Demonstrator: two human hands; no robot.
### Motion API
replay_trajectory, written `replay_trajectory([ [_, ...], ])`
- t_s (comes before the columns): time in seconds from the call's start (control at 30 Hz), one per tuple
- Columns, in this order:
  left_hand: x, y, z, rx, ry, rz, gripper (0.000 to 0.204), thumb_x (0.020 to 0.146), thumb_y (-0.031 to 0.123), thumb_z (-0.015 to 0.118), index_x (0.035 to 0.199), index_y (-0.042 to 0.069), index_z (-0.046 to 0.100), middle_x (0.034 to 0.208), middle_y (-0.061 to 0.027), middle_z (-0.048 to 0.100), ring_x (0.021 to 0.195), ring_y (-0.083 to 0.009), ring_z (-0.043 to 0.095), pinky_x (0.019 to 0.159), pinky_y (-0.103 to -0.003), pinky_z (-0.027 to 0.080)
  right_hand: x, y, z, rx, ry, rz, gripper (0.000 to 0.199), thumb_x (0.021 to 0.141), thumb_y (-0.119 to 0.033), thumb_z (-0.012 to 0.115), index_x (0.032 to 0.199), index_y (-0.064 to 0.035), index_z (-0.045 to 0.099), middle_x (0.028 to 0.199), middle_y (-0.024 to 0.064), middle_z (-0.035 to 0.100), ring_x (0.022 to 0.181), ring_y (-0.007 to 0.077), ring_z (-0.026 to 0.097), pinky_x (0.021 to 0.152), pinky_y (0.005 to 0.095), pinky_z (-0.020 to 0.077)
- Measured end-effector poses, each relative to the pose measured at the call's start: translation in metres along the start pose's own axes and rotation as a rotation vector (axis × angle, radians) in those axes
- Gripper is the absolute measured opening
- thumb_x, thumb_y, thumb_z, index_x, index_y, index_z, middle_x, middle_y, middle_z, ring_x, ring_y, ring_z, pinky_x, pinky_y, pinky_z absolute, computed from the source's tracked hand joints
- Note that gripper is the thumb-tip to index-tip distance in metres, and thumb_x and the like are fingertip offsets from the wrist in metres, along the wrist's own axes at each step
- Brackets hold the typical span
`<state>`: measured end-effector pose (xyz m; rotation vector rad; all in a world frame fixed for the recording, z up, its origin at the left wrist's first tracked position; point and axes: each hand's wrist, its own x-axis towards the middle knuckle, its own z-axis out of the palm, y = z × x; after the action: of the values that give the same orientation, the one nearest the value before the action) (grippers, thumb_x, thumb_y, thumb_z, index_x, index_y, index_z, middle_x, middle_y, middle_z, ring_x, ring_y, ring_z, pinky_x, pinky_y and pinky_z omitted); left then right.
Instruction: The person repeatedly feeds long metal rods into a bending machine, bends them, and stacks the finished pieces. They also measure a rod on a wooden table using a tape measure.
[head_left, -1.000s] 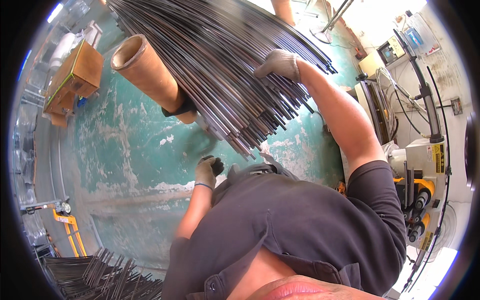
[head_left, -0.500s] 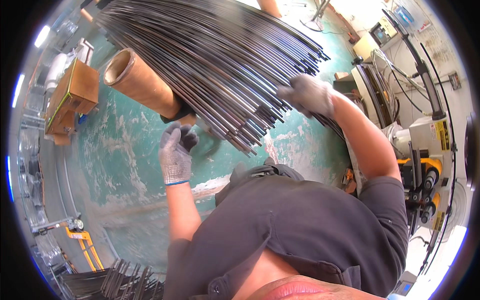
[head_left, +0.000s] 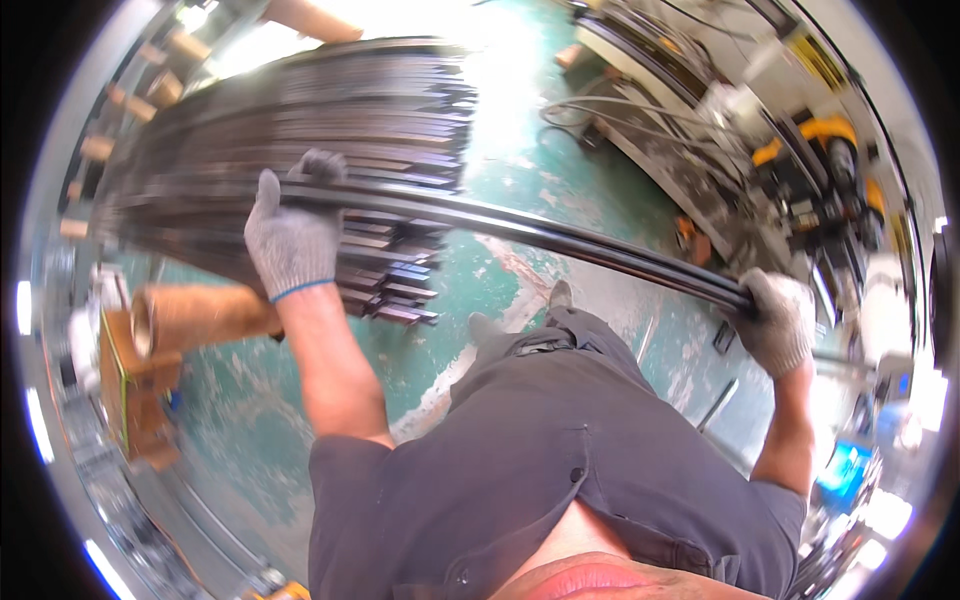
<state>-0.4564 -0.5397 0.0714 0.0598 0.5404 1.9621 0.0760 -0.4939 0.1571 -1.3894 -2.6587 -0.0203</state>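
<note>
A small bunch of long dark metal rods (head_left: 560,238) crosses in front of my body. My right hand (head_left: 775,322), in a pale knit glove, is closed round the rods near their right ends. Farther along to the left, my left hand (head_left: 295,230), gloved in grey with a blue cuff edge, has them between its raised thumb and curled fingers. Beyond it, a broad pile of similar rods (head_left: 380,125) lies at uneven lengths, blurred by motion. The held rods' left ends cannot be told apart from this pile.
A brown cardboard tube (head_left: 205,315) juts out by the pile, with a cardboard box (head_left: 140,375) left of it. Machinery with yellow parts (head_left: 830,135) and loose cables stands to the right. The green floor (head_left: 245,440) is worn and scuffed.
My right hand has moved away from the pile to the right, drawing out several rods. My left hand has risen from beside the cardboard tube onto these rods. The view has turned right.
</note>
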Motion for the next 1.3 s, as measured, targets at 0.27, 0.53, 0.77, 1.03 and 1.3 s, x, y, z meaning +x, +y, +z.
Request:
replay_trajectory([
  [0.27, 0.001, -0.132, 0.032, 0.063, 0.113, -0.212, 0.018, 0.095, 0.008, 0.071, 0.103, -0.008, 0.07, 0.099, -0.0189, 0.071, 0.098, -0.0328, 0.066, 0.106, -0.052, 0.05, -0.133, 0.234, 0.09, -0.072, 0.236, 0.269, 0.019, 0.075, -0.006, 0.078, 0.084, -0.0103, 0.062, 0.079, 0.0132, 0.065, 0.077, 0.0367, 0.065, 0.069, 0.0468, 0.0504],
  [0.53, 0.011, -0.246, 0.134, 0.139, -0.215, -0.079, 0.017, 0.102, 0.01, 0.066, 0.116, 0.0, 0.065, 0.099, -0.0099, 0.07, 0.095, -0.0251, 0.068, 0.1, -0.043, 0.055, -0.3, 0.444, 0.145, -0.368, 0.392, 1.341, 0.038, 0.087, -0.01, 0.075, 0.124, -0.0055, 0.069, 0.124, 0.0233, 0.071, 0.123, 0.0418, 0.064, 0.106, 0.0446, 0.0509],
  [0.77, -0.005, -0.493, 0.203, 0.472, -0.327, -0.273, 0.019, 0.105, 0.019, 0.065, 0.118, 0.005, 0.063, 0.104, -0.0119, 0.075, 0.106, -0.0296, 0.072, 0.113, -0.05, 0.052, -0.131, 0.336, 0.153, 2.576, 1.079, 0.607, 0.041, 0.097, -0.013, 0.056, 0.133, 0.007, 0.059, 0.136, 0.0228, 0.064, 0.124, 0.0413, 0.065, 0.115, 0.0603, 0.0485],
  [1.03, 0.075, -0.596, 0.251, 0.423, -0.515, -0.494, 0.026, 0.108, 0.017, 0.059, 0.129, 0.003, 0.061, 0.115, -0.0137, 0.072, 0.119, -0.0352, 0.068, 0.116, -0.055, 0.049, -0.059, 0.409, 0.118, 2.398, 1.536, 1.093, 0.018, 0.1, 0.009, 0.057, 0.117, 0.0018, 0.055, 0.111, 0.0163, 0.066, 0.11, 0.0363, 0.069, 0.105, 0.0528, 0.0583],
  [1.3, 0.334, -0.575, 0.252, 0.322, -0.517, -0.406, 0.03, 0.106, 0.009, 0.058, 0.127, -0.012, 0.063, 0.12, -0.0235, 0.069, 0.124, -0.0387, 0.063, 0.122, -0.06, 0.043, -0.075, 0.554, 0.14, 1.922, 1.775, 1.071, 0.014, 0.101, -0.001, 0.067, 0.113, 0.0064, 0.064, 0.103, 0.0193, 0.071, 0.102, 0.0337, 0.071, 0.099, 0.047, 0.0604],
])
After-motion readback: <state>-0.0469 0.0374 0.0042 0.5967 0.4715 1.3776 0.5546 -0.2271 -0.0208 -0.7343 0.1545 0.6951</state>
